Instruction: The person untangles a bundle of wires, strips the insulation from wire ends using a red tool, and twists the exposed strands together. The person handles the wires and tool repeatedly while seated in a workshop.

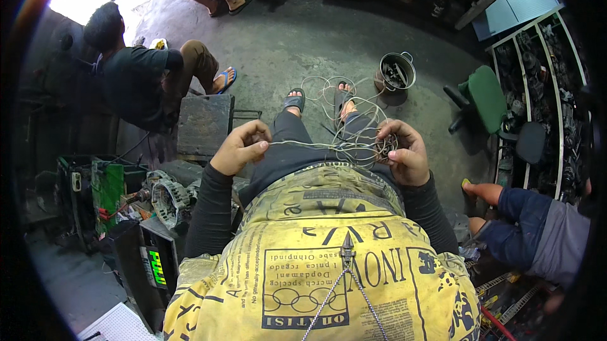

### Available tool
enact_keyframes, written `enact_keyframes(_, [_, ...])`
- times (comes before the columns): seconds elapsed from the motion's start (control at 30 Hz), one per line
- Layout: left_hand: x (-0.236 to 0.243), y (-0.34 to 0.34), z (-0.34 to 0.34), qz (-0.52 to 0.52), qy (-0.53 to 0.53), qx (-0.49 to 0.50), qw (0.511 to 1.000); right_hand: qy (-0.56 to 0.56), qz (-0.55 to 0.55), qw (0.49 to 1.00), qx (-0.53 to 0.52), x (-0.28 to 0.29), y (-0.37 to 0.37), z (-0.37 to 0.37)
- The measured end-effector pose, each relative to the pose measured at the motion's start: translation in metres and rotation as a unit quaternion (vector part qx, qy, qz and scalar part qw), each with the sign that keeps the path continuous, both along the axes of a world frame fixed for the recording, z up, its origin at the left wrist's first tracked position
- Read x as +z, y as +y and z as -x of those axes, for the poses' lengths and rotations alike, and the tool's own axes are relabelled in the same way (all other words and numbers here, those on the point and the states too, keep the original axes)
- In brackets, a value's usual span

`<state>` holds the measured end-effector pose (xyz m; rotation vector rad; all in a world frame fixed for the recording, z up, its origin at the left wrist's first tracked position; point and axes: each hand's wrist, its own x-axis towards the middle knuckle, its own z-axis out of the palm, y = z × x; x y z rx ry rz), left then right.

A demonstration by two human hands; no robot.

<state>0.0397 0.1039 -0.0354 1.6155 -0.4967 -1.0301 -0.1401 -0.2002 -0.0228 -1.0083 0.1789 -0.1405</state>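
Observation:
My left hand (240, 148) pinches a pale, thin wire (292, 144) between thumb and fingers and holds it out to the left of my lap. The wire runs right into a loose tangle of loops that hangs over my knees and feet. My right hand (406, 153) is closed around a dark, roundish wire bundle (386, 147), where many of the loops come together. The fingers hide part of this bundle, so I cannot tell whether anything else is inside it.
A metal pot (398, 70) with metal pieces stands ahead right, near a green chair (484, 99) and parts shelves (537, 88). A wooden stool (205, 125) and round metal housing (167, 199) are at left. People sit at left (136, 69) and right (537, 227).

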Motion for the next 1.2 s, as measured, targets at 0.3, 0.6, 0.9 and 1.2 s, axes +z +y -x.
enact_keyframes(0.3, [0.039, -0.047, 0.020, 0.002, -0.198, -0.082, 0.977, -0.061, 0.128, 0.989, 0.043, -0.003, 0.003, -0.009])
enact_keyframes(0.6, [0.047, -0.063, 0.037, 0.011, -0.313, -0.011, 0.950, -0.114, 0.238, 0.960, 0.089, 0.011, 0.012, -0.007])
enact_keyframes(0.9, [0.043, -0.060, 0.046, 0.027, -0.342, 0.097, 0.934, -0.265, 0.628, 0.731, 0.029, 0.042, 0.032, -0.016])
enact_keyframes(1.2, [0.024, -0.073, 0.054, 0.195, -0.223, 0.290, 0.910, -0.350, 0.720, 0.599, 0.003, 0.049, 0.054, -0.028])
